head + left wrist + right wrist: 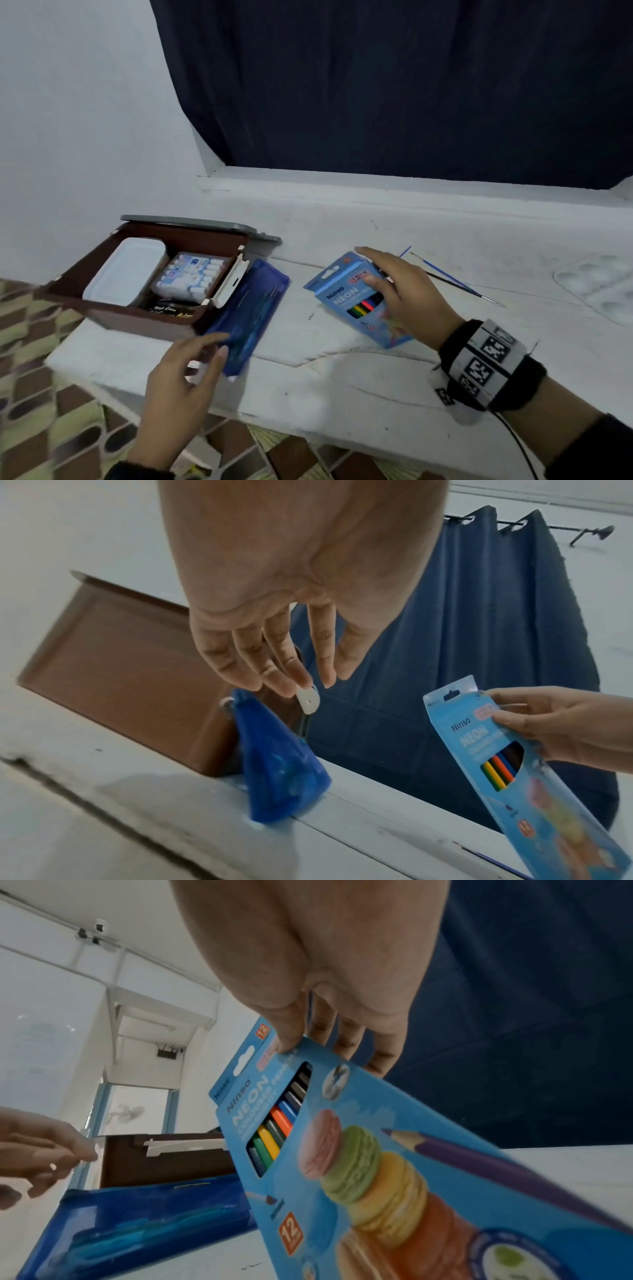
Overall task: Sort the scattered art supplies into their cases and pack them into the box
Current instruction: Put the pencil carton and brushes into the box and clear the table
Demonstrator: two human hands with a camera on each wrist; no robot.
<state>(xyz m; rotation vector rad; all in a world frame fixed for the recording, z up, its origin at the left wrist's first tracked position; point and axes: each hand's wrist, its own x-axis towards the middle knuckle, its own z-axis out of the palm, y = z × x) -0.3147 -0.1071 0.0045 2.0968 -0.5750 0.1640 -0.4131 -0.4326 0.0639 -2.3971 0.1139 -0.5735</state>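
My right hand (370, 267) grips a light blue pack of coloured pencils (356, 301), tilted up off the white ledge; the thumb lies on its printed face (377, 1164) and the fingers are behind. A dark blue flat case (253, 308) leans against the right side of the open brown box (137, 320). My left hand (217, 344) hovers at the near end of that case with relaxed fingers (274, 680), holding nothing. Two thin paintbrushes (452, 277) lie on the ledge beyond the right hand.
Inside the box are a white tub (126, 270), a pack of paint tubes (191, 275) and a black item. A grey lid (198, 222) lies behind the box. A white palette (599, 287) sits far right. The ledge drops to a patterned floor (51, 394).
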